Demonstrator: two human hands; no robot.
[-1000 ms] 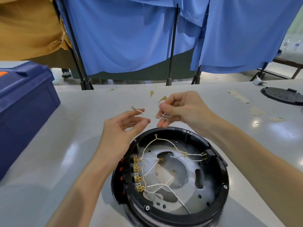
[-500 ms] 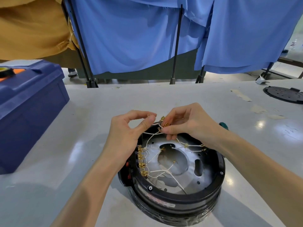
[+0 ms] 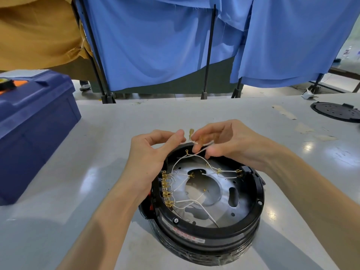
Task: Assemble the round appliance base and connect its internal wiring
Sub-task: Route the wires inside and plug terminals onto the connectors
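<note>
The round base [image 3: 204, 228] sits open-side up near the near edge of the tabletop [image 3: 93, 152]. Several white leads [image 3: 186, 201] already reach the brass terminal row [image 3: 166, 189], while others lie loose (wiring looks partway done). Over its far rim, the left hand [image 3: 150, 158] and right hand [image 3: 226, 141], fingers curled, both pinch one loose wire [image 3: 195, 142].

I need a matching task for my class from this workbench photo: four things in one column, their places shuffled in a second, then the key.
1. blue box
2. black disc
3. brass terminals
4. white wire

A. pinched between left hand and right hand
B. far right of the table
C. left inner wall of the round base
D. left side of the table

Pairs: 1-D, 2-B, 3-C, 4-A
</note>
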